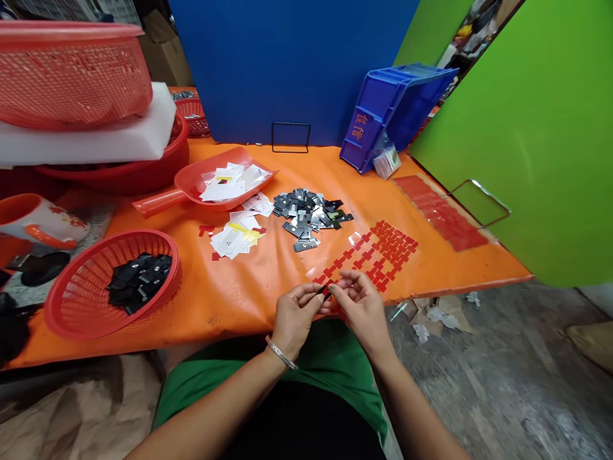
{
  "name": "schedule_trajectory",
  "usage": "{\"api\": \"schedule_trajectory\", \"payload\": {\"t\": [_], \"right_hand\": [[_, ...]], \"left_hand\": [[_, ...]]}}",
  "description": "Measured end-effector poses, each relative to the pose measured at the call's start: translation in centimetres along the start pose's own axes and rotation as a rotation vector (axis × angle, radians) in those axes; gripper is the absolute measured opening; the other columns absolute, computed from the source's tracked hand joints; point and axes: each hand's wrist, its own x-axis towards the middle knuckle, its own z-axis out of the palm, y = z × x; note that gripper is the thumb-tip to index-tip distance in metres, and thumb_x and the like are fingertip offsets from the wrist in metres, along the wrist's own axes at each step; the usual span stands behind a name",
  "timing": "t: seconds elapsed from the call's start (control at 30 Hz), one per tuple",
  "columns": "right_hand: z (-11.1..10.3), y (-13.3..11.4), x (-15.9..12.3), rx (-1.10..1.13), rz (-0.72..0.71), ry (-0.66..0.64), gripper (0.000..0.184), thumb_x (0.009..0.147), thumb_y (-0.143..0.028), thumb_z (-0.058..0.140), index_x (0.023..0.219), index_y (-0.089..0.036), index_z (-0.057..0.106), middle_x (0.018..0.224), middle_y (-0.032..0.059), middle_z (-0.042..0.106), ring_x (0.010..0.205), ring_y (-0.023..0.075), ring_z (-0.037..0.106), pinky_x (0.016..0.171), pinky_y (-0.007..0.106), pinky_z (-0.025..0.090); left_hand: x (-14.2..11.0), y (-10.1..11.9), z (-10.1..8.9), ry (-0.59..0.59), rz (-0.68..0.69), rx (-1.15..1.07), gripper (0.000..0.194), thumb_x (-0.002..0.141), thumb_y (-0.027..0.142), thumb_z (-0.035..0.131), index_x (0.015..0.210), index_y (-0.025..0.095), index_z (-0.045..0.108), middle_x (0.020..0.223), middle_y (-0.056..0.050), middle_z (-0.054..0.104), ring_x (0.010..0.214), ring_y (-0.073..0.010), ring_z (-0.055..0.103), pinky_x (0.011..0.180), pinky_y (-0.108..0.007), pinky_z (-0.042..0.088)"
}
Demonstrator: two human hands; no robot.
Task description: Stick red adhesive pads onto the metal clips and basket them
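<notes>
My left hand (295, 316) and my right hand (361, 306) meet at the table's front edge, fingertips pinched around a small flat black piece (327, 291). The fingers cover much of it. Just beyond them lies a clear sheet with rows of red T-shaped stickers (395, 248), its near part hidden by my hands. A heap of flat black and silvery metal pieces (309, 214) rests past the sheet. To the left, a red plastic basket (165, 246) holds several black pieces like the one in my fingers.
Paper scraps (234, 239) lie beside a red scoop (163, 203) holding more paper. A blue bin (371, 121) stands at the back, near a red sticker sheet (440, 214). A mug (45, 220) and stacked red baskets (71, 76) occupy the left. Green (527, 128) and blue panels (287, 64) border the table.
</notes>
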Motion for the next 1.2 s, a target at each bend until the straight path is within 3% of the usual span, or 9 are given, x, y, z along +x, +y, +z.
{"api": "schedule_trajectory", "payload": {"t": [0.23, 0.33, 0.5, 0.6, 0.7, 0.87, 0.97, 1.07, 1.2], "right_hand": [[1.1, 0.1, -0.1, 0.096, 0.141, -0.258, 0.038, 0.079, -0.051, 0.06, 0.062, -0.017, 0.057, 0.047, -0.0046, 0.047, 0.038, 0.0065, 0.037, 0.038, 0.021, 0.028], [1.6, 0.3, 1.1, -0.074, 0.01, -0.266, 0.04, 0.086, -0.048, 0.05, 0.066, -0.016, 0.064, 0.056, 0.0007, 0.056, 0.047, 0.0103, 0.046, 0.045, 0.024, 0.037], [1.9, 0.5, 5.5, -0.584, -0.487, -0.167, 0.022, 0.087, -0.029, 0.05, 0.084, -0.021, 0.071, 0.085, 0.0082, 0.064, 0.086, 0.0227, 0.056, 0.081, 0.039, 0.045], [2.3, 0.9, 8.3, -0.809, -0.61, -0.115, 0.023, 0.086, -0.023, 0.049, 0.091, -0.021, 0.071, 0.089, 0.0107, 0.061, 0.087, 0.0253, 0.052, 0.082, 0.043, 0.044], [2.7, 1.3, 10.2, -0.922, -0.641, -0.112, 0.023, 0.084, -0.02, 0.05, 0.097, -0.021, 0.07, 0.095, 0.0122, 0.058, 0.09, 0.0268, 0.05, 0.081, 0.043, 0.044], [3.2, 1.3, 11.4, -0.961, -0.592, -0.15, 0.012, 0.079, -0.018, 0.056, 0.085, -0.019, 0.066, 0.095, 0.0117, 0.057, 0.092, 0.0269, 0.048, 0.082, 0.041, 0.042], [3.2, 0.6, 11.1, -0.89, -0.534, -0.189, 0.009, 0.074, -0.011, 0.054, 0.074, -0.019, 0.058, 0.081, 0.0063, 0.058, 0.083, 0.0225, 0.051, 0.075, 0.035, 0.042], [2.8, -1.0, 9.7, -0.746, -0.448, -0.376, 0.011, 0.074, -0.009, 0.05, 0.071, -0.019, 0.053, 0.068, -0.001, 0.055, 0.066, 0.0149, 0.051, 0.062, 0.026, 0.039], [1.1, -3.1, 6.9, -0.596, -0.366, -0.541, 0.007, 0.076, -0.015, 0.051, 0.074, -0.019, 0.056, 0.066, -0.0035, 0.055, 0.061, 0.0114, 0.049, 0.057, 0.022, 0.037]], "left_hand": [[-0.9, 1.2, -2.0, -0.048, 0.014, 0.104, 0.034, 0.065, 0.03, 0.075, 0.09, 0.01, 0.065, 0.08, -0.007, 0.072, 0.068, -0.016, 0.068, 0.068, -0.026, 0.055], [-1.6, 3.9, -4.8, 0.011, 0.09, 0.249, 0.036, 0.068, 0.034, 0.072, 0.094, 0.01, 0.065, 0.081, -0.009, 0.072, 0.07, -0.0182, 0.069, 0.07, -0.029, 0.055], [-3.1, 11.6, -11.9, 0.479, 0.519, 0.616, 0.033, 0.076, 0.035, 0.065, 0.105, 0.018, 0.066, 0.085, -0.003, 0.072, 0.079, -0.0194, 0.068, 0.084, -0.038, 0.052], [-4.1, 15.0, -16.0, 0.872, 0.648, 0.943, 0.026, 0.078, 0.036, 0.061, 0.102, 0.027, 0.068, 0.091, 0.003, 0.072, 0.088, -0.0221, 0.067, 0.088, -0.045, 0.05], [-4.8, 15.8, -18.0, 0.976, 0.712, 1.202, 0.027, 0.081, 0.038, 0.058, 0.106, 0.032, 0.066, 0.106, 0.006, 0.069, 0.101, -0.0253, 0.062, 0.096, -0.048, 0.044], [-3.6, 13.1, -15.8, 0.688, 0.907, 1.169, 0.023, 0.081, 0.032, 0.058, 0.1, 0.023, 0.067, 0.108, -0.001, 0.068, 0.103, -0.0221, 0.061, 0.098, -0.038, 0.044], [-1.9, 10.5, -12.4, 0.405, 0.82, 1.097, 0.022, 0.083, 0.031, 0.057, 0.099, 0.021, 0.067, 0.105, -0.004, 0.069, 0.1, -0.02, 0.063, 0.096, -0.034, 0.045], [-0.1, 7.9, -8.5, 0.144, 0.783, 1.071, 0.024, 0.082, 0.027, 0.058, 0.103, 0.019, 0.066, 0.11, -0.007, 0.067, 0.105, -0.0196, 0.061, 0.097, -0.033, 0.043], [1.9, 5.1, -4.3, -0.083, 0.687, 1.115, 0.028, 0.078, 0.022, 0.061, 0.106, 0.02, 0.066, 0.11, -0.007, 0.067, 0.104, -0.0221, 0.06, 0.094, -0.034, 0.044]]}}
